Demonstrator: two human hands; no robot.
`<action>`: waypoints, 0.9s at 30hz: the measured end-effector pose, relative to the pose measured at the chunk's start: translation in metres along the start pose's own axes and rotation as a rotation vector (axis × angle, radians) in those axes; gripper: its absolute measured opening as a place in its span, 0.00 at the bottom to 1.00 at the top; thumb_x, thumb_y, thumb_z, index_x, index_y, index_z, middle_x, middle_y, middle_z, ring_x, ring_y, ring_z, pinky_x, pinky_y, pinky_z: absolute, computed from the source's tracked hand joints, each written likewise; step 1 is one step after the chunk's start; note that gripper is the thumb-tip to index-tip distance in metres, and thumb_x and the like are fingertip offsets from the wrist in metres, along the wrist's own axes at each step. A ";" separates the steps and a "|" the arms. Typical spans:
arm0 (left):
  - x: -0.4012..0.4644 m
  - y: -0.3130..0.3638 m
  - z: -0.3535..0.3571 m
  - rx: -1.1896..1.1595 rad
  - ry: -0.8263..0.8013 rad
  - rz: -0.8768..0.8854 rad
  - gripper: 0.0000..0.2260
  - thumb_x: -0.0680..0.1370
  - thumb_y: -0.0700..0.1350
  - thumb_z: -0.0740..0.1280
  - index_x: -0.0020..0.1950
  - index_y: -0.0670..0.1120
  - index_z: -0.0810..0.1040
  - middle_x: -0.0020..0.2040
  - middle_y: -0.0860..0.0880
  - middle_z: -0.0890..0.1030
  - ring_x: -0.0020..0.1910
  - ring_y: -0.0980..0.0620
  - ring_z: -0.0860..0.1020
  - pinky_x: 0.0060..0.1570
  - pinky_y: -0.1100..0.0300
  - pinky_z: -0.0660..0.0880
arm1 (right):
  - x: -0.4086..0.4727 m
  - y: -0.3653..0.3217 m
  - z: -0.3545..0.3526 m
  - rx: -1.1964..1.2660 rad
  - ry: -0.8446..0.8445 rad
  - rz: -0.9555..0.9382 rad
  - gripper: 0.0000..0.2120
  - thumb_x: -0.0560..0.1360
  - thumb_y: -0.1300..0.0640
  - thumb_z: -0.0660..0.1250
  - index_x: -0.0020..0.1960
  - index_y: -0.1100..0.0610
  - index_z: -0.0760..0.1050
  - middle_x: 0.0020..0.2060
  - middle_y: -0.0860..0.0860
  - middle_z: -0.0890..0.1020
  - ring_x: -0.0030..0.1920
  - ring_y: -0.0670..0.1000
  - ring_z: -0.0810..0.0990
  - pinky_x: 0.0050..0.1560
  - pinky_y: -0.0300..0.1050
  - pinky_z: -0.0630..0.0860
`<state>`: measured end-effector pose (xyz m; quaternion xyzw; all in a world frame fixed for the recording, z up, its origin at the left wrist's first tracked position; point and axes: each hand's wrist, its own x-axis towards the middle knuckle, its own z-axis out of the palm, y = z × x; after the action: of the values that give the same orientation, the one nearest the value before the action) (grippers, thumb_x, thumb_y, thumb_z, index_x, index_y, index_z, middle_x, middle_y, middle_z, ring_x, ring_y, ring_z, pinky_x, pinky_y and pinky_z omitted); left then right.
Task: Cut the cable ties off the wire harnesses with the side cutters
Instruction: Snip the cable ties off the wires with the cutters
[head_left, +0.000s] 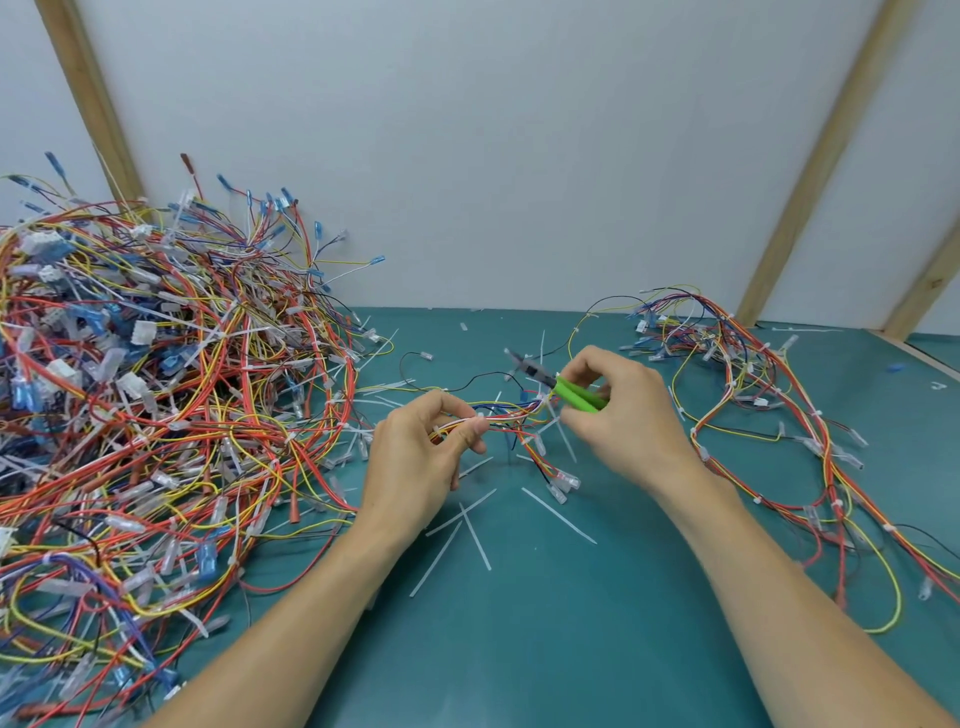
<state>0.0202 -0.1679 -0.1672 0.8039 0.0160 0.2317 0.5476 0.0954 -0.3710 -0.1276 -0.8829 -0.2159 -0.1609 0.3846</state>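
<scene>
A wire harness (511, 415) is held just above the green bench top (519, 649), its bundle running roughly left to right between the hands: the left hand (421, 452) pinches it between thumb and fingers, and the right hand (618, 415) is curled round the green-handled side cutters (558, 384). The cutter nose points up and to the left, away from the bundle just below it. A white cable tie (563, 439) sticks out beside the right hand, the nearer one, so the blades would probably have to be swung down onto it.

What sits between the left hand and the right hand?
Head view: the wire bundle spans from the left hand, which pinches it, to the right hand holding the side cutters. Cut cable ties lie on the mat below.
</scene>
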 end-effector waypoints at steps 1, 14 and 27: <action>0.000 0.000 0.000 -0.015 -0.003 0.002 0.04 0.78 0.47 0.72 0.45 0.54 0.80 0.35 0.53 0.84 0.21 0.51 0.71 0.25 0.64 0.68 | 0.000 0.001 0.002 0.036 0.050 0.033 0.09 0.70 0.59 0.74 0.42 0.48 0.76 0.38 0.41 0.82 0.34 0.42 0.76 0.39 0.44 0.73; -0.001 0.003 -0.009 0.256 -0.040 0.160 0.02 0.78 0.49 0.71 0.47 0.57 0.82 0.34 0.54 0.82 0.29 0.53 0.75 0.35 0.56 0.75 | 0.008 0.020 0.003 0.596 0.147 0.503 0.06 0.74 0.63 0.73 0.41 0.54 0.80 0.34 0.48 0.83 0.33 0.48 0.72 0.36 0.45 0.67; -0.002 0.039 -0.026 0.533 0.219 0.745 0.07 0.82 0.48 0.67 0.52 0.49 0.85 0.41 0.53 0.83 0.38 0.47 0.80 0.36 0.49 0.76 | 0.000 0.004 -0.003 0.508 -0.457 0.134 0.13 0.71 0.67 0.78 0.48 0.59 0.74 0.38 0.42 0.82 0.33 0.39 0.76 0.34 0.27 0.68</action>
<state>-0.0001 -0.1614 -0.1258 0.8382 -0.1572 0.4837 0.1966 0.0971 -0.3755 -0.1280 -0.7845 -0.2712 0.1256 0.5433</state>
